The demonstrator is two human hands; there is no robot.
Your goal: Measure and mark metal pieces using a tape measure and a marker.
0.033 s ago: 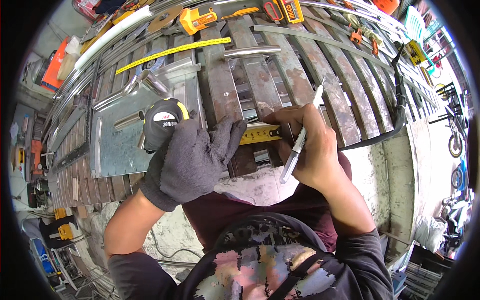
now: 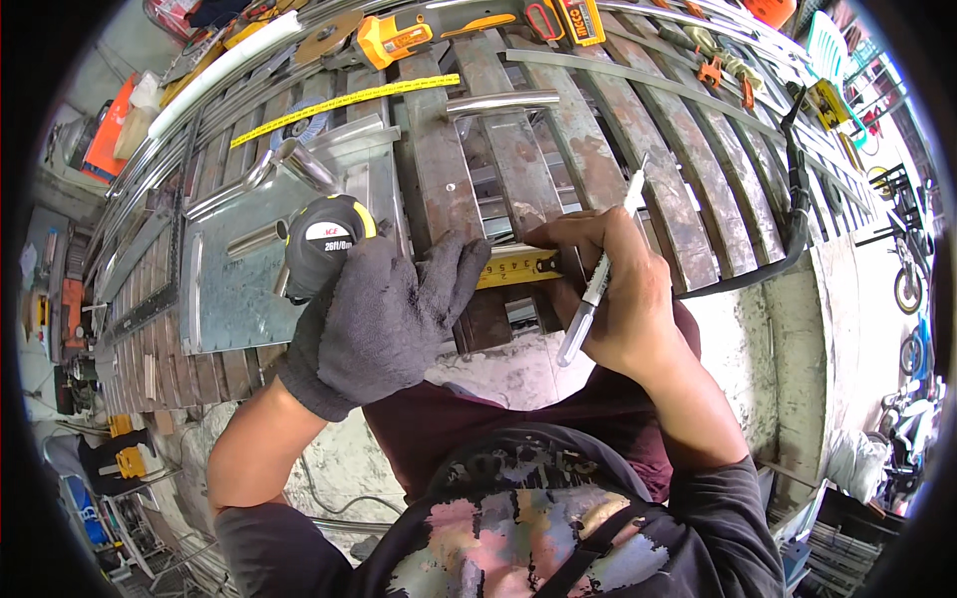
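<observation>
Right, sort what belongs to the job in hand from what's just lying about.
Seemingly in use:
tape measure, yellow blade out, partly hidden by the gloved left hand
white pen, held in the bare right hand

Apparently just lying about:
yellow measuring strip
yellow power tool
short shiny tube
black cable

Tape measure case [image 2: 331, 237]: lettering and length marking printed on round label.
Tape blade [image 2: 506, 270]: dark numerals printed on yellow.
Yellow strip [image 2: 344, 112]: fine graduations printed, figures apparently too small to be read.
Yellow-and-black block [image 2: 581, 22]: dark lettering printed.
</observation>
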